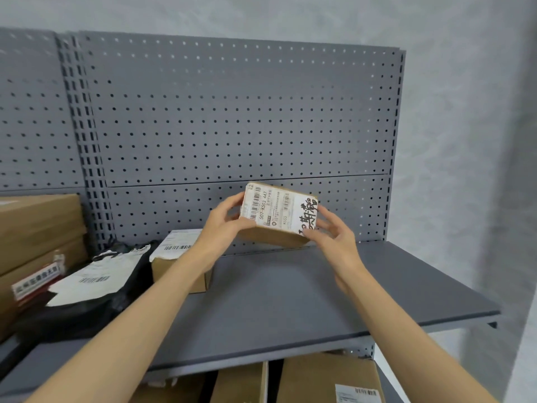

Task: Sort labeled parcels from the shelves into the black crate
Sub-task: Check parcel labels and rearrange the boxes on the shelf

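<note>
Cardboard is what we are dealing with here: the small labeled parcel (277, 215) is looking stiff, boxy and light, judging by how easily we are keeping it in the air above the back of the grey shelf (290, 292), in front of the pegboard panel (232, 112). We are gripping it by its two short ends, the left hand (223, 225) curling fingers and thumb round the left end, the right hand (334, 234) half open with fingertips pressing the right end by the bold black writing. Those ends are giving the firmest hold, we think; the glossy white label across the face is probably slicker.

Toward the left edge of the shelf, large brown cartons (37, 242) are stacking up, with a black poly mailer (87, 289) slumping in front of them and another small box (180, 266) sitting just beside our left forearm. More cartons (328, 379) are filling the level below. The black crate is not showing anywhere. The right half of the shelf is lying bare, so we are judging the way back toward us to be unobstructed.
</note>
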